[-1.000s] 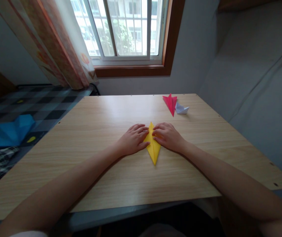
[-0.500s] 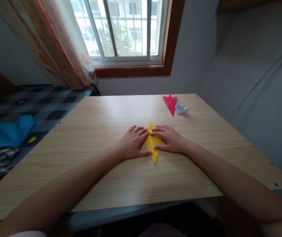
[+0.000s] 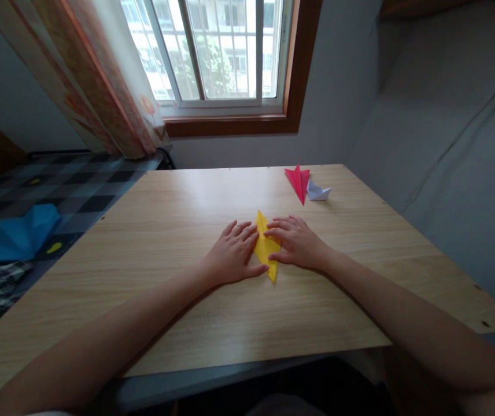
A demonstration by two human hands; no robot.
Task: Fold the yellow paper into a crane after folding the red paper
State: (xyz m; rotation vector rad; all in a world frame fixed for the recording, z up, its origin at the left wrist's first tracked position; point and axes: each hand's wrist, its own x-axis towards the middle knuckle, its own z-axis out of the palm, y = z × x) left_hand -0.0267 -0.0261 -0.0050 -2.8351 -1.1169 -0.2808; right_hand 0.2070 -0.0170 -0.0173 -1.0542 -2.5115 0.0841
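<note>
A yellow sheet of paper folded into a long diamond (image 3: 265, 247) lies on the wooden table, one point facing the window and one facing me. My left hand (image 3: 235, 252) rests along its left edge, fingers stretched out and thumb touching the lower part. On the right edge lies my right hand (image 3: 296, 241), palm down, with fingers spread over the paper and thumb apart. Both hands press the paper from above without gripping it. Parts of its side edges are hidden under the fingers.
Toward the far right of the table (image 3: 178, 225) lie a red folded paper plane (image 3: 298, 182) and a white paper boat (image 3: 317, 192). A blue folded paper (image 3: 19, 234) sits on the checked bed (image 3: 95, 173) at left. A window (image 3: 225, 58) stands behind the table.
The yellow paper has turned slightly, its far tip shifting a little to the left. Both hands stay on its edges, with the right fingers moved slightly away from me.
</note>
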